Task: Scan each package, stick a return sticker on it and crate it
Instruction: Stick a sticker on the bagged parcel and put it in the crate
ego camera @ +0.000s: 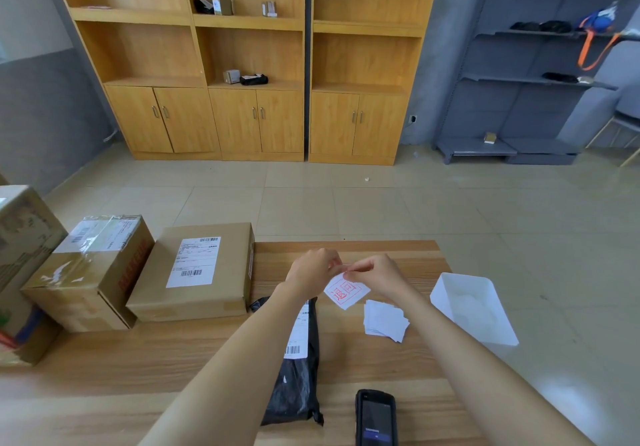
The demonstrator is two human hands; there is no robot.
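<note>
Above the wooden table (138, 359), my left hand (313, 267) and my right hand (375, 272) both pinch the top corner of a white return sticker (346, 290) printed with red characters. The sticker hangs tilted over the table. Under my left forearm lies a black plastic mailer package (298, 376) with a white barcode label. A black handheld scanner (375, 418) rests at the near edge, right of the mailer. A small stack of white stickers (384, 321) sits beneath my right wrist.
Two brown cardboard boxes with shipping labels, a flat one (197, 272) and a taped one (90, 272), stand at the table's left, with another carton (20, 255) at the far left. A white crate (474, 307) stands at the table's right end. Wooden cabinets line the wall.
</note>
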